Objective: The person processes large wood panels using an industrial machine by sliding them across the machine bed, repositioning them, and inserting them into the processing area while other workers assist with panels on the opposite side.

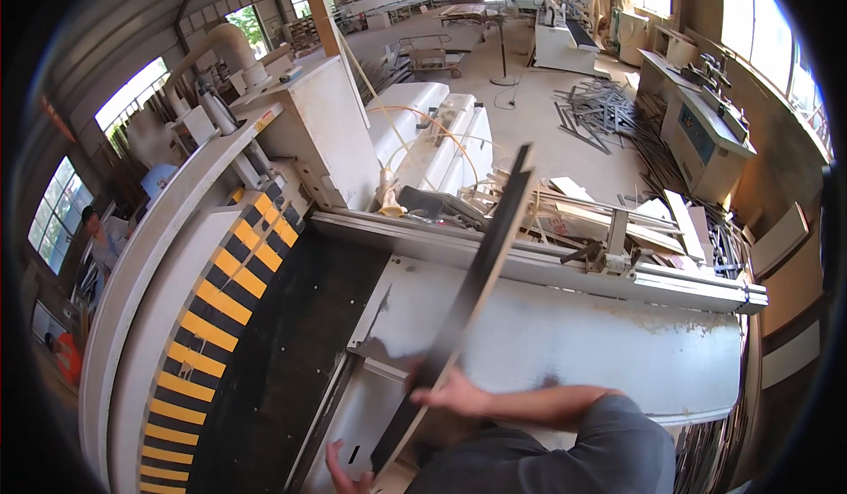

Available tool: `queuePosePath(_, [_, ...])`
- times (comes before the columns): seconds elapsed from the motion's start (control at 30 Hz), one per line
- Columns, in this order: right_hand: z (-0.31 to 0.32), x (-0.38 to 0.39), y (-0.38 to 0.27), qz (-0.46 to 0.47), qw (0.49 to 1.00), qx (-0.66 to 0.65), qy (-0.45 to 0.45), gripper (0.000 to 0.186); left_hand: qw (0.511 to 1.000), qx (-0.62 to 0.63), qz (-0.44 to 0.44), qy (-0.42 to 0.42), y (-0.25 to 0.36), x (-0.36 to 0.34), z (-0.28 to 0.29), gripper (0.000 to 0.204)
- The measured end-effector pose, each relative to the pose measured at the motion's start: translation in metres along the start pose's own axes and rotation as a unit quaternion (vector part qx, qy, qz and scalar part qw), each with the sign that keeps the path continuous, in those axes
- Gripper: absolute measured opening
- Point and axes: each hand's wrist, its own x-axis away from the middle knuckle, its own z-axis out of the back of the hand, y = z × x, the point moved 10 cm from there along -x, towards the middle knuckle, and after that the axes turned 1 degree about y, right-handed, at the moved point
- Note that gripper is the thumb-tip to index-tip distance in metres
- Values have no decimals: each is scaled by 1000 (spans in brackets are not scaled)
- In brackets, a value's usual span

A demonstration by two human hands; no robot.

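A long, narrow board (472, 295), dark on its face with a pale edge, stands tilted across the middle of the view. Its far end rises over the machine's rail, and its near end reaches down toward my body. My right hand (454, 394) grips the board below its middle, fingers wrapped around the edge. Beside the near end is my left hand (346, 474), its fingers apart. That hand is partly cut off by the lower edge, and I cannot tell if it touches the board. Beneath lies the machine's pale metal table (609, 344).
A beam with yellow and black stripes (208, 318) runs along the left beside a dark bed (291, 335). A metal rail (688, 287) borders the table's far side, with wood offcuts (653, 229) behind it. Two other people, one the person in orange (67, 357), are at the far left.
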Motion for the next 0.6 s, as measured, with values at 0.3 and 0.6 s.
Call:
queuePosePath(0.3, [523, 41, -430, 240, 504, 337, 758, 84, 959, -113, 90, 243, -94, 64, 112, 58])
queuePosePath(0.6, [326, -26, -118, 106, 725, 598, 325, 36, 885, -366, 51, 283, -184, 99, 182, 60])
